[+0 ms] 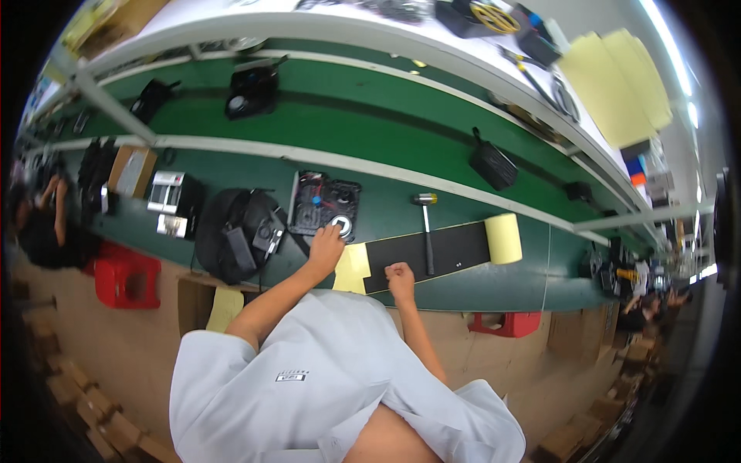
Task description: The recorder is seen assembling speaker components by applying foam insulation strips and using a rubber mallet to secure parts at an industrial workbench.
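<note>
My left hand (327, 242) reaches to the near right corner of an open black plastic housing (302, 224), which has red and blue parts inside. Its fingers are drawn together at the edge of a round silver-rimmed part (342, 225); whatever they grip is hidden. Over the near edge of a long black strip (459, 248) is my right hand (400, 281), closed, with its fingertips pinched on something too small to make out. Yellow paper sheets (352, 266) lie between my hands. A hammer (428, 239) with a dark handle rests across the strip.
A roll of yellow paper (503, 238) stands at the strip's right end. To the left are a black bag-like bundle (224, 224) with devices on it, and a cardboard box (131, 171). A white-edged shelf (324, 29) hangs overhead. Red stools (127, 276) and a seated person (50, 224) are beyond.
</note>
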Motion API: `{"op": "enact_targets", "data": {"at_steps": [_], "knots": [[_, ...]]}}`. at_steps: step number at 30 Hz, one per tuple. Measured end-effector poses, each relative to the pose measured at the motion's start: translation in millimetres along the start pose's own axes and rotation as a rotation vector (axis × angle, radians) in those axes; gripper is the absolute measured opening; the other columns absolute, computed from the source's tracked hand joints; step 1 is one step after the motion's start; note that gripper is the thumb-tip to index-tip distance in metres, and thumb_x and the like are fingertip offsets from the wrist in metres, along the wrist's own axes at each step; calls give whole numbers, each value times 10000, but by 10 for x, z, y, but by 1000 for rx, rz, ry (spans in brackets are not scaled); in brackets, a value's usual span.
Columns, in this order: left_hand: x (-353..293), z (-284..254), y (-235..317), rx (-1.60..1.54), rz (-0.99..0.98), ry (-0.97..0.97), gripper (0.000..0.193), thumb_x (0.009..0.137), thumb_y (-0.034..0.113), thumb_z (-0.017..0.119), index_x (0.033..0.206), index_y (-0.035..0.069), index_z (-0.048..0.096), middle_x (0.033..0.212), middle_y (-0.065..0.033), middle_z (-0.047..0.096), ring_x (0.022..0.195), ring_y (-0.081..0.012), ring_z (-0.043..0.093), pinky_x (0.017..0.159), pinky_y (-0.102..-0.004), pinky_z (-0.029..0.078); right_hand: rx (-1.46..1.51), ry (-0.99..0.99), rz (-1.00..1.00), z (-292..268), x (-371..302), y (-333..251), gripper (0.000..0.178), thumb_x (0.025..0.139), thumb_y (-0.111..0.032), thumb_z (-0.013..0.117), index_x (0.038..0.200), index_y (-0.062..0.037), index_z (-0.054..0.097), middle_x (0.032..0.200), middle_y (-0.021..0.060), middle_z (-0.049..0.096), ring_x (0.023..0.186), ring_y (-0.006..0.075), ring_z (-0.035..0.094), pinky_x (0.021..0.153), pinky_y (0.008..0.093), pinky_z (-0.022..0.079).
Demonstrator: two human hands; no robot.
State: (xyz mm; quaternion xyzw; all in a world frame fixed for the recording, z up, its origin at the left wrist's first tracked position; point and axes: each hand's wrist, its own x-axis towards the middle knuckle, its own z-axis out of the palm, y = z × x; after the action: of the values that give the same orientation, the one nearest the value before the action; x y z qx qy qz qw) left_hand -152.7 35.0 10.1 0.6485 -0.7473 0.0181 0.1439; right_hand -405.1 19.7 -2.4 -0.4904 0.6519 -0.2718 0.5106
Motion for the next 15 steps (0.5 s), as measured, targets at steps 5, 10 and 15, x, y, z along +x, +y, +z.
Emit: {"op": "enact_targets", "data": {"at_steps": [5, 10, 15], "knots": [[98, -48, -109, -173, 31, 199, 123, 673, 134, 740, 724, 33, 692, 857, -146, 608, 823, -338, 575, 705, -472, 447, 277, -107, 184, 499, 145, -122, 181, 908, -240, 676, 928, -62, 646, 739, 30, 629, 584, 122, 599, 489, 274, 481], [169, -336, -3, -309, -330, 273, 179, 684, 204, 822, 807, 116, 727, 1022, -75, 546, 1011, -315, 504, 818, -466, 407, 931, -498, 479, 1063, 602, -482, 928, 819, -818, 500, 1475, -167, 415, 1443, 165, 484, 1204, 313, 556, 1008, 518, 427], [300, -295, 98, -260, -213, 190, 165, 769, 300, 759, 819, 145, 732, 1251, -110, 553, 1212, -355, 461, 939, -519, 399, 1217, -724, 415, 1155, 1045, -622, 670, 847, -798, 477, 1117, -203, 628, 1032, 27, 682, 903, 266, 612, 737, 500, 451]]}}
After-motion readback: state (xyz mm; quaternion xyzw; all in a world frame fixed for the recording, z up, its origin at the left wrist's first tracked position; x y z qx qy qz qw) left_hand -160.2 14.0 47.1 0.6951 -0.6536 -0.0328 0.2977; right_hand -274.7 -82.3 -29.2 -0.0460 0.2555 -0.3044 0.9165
